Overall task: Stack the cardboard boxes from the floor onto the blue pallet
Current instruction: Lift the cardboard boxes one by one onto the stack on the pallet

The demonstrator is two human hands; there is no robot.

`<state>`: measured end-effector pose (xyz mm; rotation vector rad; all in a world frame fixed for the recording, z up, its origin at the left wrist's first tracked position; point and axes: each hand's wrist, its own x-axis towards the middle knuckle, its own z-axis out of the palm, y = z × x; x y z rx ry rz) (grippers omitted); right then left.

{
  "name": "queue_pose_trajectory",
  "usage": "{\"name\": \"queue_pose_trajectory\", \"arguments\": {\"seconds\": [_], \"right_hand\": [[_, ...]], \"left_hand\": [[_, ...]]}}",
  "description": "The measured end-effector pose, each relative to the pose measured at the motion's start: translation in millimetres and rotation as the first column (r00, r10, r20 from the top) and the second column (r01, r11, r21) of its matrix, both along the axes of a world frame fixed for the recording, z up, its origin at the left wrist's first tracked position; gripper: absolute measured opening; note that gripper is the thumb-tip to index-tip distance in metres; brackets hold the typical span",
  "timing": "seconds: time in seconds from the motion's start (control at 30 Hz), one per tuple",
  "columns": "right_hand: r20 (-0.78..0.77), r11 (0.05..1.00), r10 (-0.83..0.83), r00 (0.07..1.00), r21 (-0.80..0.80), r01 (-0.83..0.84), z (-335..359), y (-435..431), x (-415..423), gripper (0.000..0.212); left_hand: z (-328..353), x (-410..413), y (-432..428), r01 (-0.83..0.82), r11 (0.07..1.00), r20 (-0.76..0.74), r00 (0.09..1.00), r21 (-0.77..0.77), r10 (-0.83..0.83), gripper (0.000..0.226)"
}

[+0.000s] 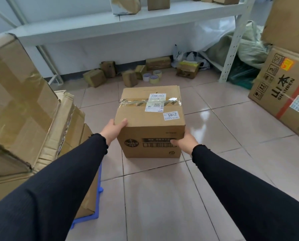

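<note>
A taped cardboard box (149,119) is sitting upright on the tiled floor (162,197) in the middle of the view, its top face showing a shipping label and a sticker reading 5842. It is looking nearly cubic, with the tape seam running left to right and its printed front face turned toward the person. The left hand (114,128) is gripping the near left top corner, thumb lying on the top face, while the right hand (185,141) is clasping the near right vertical edge, fingers curled onto the front face. Open tile is lying all around the box. To the left, stacked cartons (23,105) are resting on the blue pallet (97,197), whose edge is showing below them. A large printed carton (282,94) is standing well apart on the right.
</note>
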<state>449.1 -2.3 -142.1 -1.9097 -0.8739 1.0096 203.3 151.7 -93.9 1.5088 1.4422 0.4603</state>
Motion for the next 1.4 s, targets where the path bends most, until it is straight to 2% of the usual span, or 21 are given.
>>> {"name": "queue_pose_trajectory", "arguments": {"seconds": [0.03, 0.1, 0.27, 0.43, 0.57, 0.7, 0.8, 0.93, 1.03, 1.13, 1.27, 1.4], "right_hand": [[-0.068, 0.998, -0.042, 0.997, 0.050, 0.046, -3.0, -1.2, -3.3, 0.074], [-0.196, 0.984, -0.104, 0.975, 0.120, 0.129, -4.3, -6.8, -8.8, 0.070], [-0.315, 0.957, -0.158, 0.936, 0.183, 0.223, 5.9, -32.7, -12.7, 0.055], [-0.315, 0.916, -0.184, 0.931, 0.288, 0.278, 55.6, -53.3, -9.4, 0.060], [-0.264, 0.859, -0.200, 0.943, 0.415, 0.298, 133.7, -75.0, -2.7, 0.057], [-0.183, 0.763, -0.236, 0.954, 0.574, 0.299, 232.9, -91.8, -0.7, 0.041], [-0.130, 0.686, -0.248, 0.960, 0.676, 0.269, 307.0, -94.3, -15.1, 0.047], [-0.115, 0.615, -0.190, 0.975, 0.760, 0.209, 386.3, -79.8, -71.4, 0.051], [-0.080, 0.547, -0.140, 0.987, 0.825, 0.145, 428.2, -61.4, -134.3, 0.050], [0.007, 0.522, -0.096, 0.995, 0.852, 0.044, 452.0, -40.7, -197.5, 0.047], [0.148, 0.530, -0.051, 0.988, 0.842, -0.099, 466.4, -18.4, -272.6, 0.042], [0.265, 0.539, -0.034, 0.964, 0.817, -0.206, 468.7, -4.2, -331.9, 0.052]], "left_hand": [[-1.9, -0.2, -2.9, -0.024, 0.999, 0.103, 0.994, -0.044, 0.029, 0.066], [0.5, -0.8, -8.9, -0.037, 0.997, 0.216, 0.975, -0.073, 0.052, 0.062], [38.2, 6.9, -27.8, -0.003, 1.000, 0.217, 0.976, 0.031, -0.003, 0.051], [103.3, 18.1, -50.6, 0.022, 0.990, 0.247, 0.967, 0.137, -0.056, 0.044], [176.7, 25.2, -74.0, 0.027, 0.963, 0.321, 0.940, 0.269, -0.116, 0.049], [279.2, 22.8, -95.4, 0.012, 0.914, 0.382, 0.906, 0.405, -0.182, 0.050], [357.5, 1.0, -108.1, 0.020, 0.839, 0.370, 0.892, 0.543, -0.261, 0.049], [440.8, -59.6, -119.8, -0.060, 0.774, 0.428, 0.859, 0.630, -0.282, 0.036], [485.7, -123.8, -124.0, -0.156, 0.734, 0.472, 0.847, 0.661, -0.245, 0.036], [515.2, -197.2, -118.8, -0.257, 0.684, 0.487, 0.858, 0.683, -0.165, 0.041], [528.2, -291.8, -107.8, -0.349, 0.652, 0.471, 0.882, 0.673, -0.015, 0.052], [521.8, -360.4, -105.5, -0.420, 0.639, 0.481, 0.872, 0.644, 0.090, 0.049]]}}
